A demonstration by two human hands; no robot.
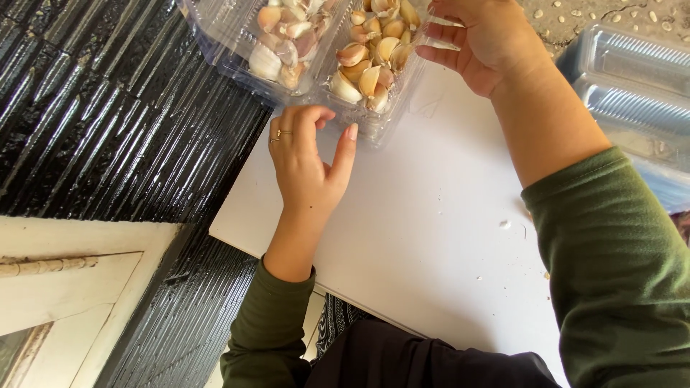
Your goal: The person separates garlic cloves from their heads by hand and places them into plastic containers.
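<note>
Both hands (pixel 309 162) touch a garlic tray (pixel 374 79) on a white board (pixel 431 237).

The clear garlic tray (pixel 374 126) is cut off by the top edge, as are the right hand's (pixel 489 43) fingertips.

A white board (pixel 431 237) lies over glossy black ribbed flooring (pixel 108 122) in daylight.

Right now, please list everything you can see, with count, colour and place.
clear plastic container: one, transparent, open, top centre on board
garlic cloves: many, cream and pink, inside container
white board: one, white, centre
stacked clear containers: several, transparent, top right
ribbed black surface: one, glossy black, left
green sleeves: two, dark green, bottom
left hand: ringed, at container's near edge
right hand: on container's right rim
</note>
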